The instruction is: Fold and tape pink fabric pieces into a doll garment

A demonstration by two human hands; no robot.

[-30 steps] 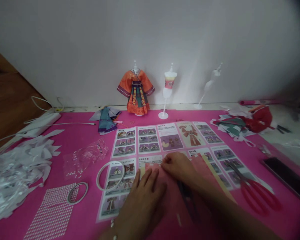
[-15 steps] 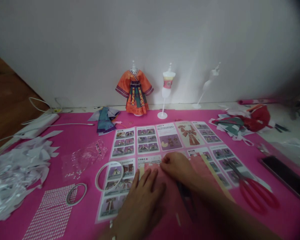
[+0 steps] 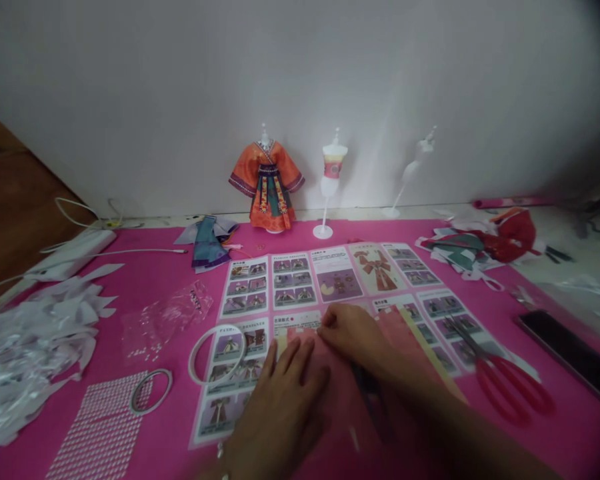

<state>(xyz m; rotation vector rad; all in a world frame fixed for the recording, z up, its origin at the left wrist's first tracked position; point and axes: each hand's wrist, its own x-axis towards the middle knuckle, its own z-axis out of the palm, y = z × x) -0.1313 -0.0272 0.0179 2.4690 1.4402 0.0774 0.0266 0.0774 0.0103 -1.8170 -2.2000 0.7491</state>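
Note:
My left hand [image 3: 285,393] lies flat with fingers spread on a salmon-pink piece of fabric [image 3: 340,400] with a yellow edge. At the fabric's upper edge, my right hand [image 3: 353,333] has thumb and forefinger pinched together; what is between them is too small to make out. Small whitish bits run along that edge. Partly under my right wrist lies a dark, narrow tool [image 3: 370,400]. Beneath the fabric spreads a printed instruction sheet [image 3: 293,300] with pictures of doll clothes. Left of my left hand is a large roll of clear tape [image 3: 194,360].
Red-handled scissors [image 3: 513,390] and a black phone-like slab [image 3: 570,357] lie at right. A smaller tape roll [image 3: 168,393] rests on a gem sticker sheet [image 3: 97,427]. White scraps [image 3: 35,353] pile up left. A dressed mannequin [image 3: 267,183] and bare stands [image 3: 327,213] stand behind.
The view has shifted slightly. Both hands stay in nearly the same place on the fabric, the right still pinched at its upper edge.

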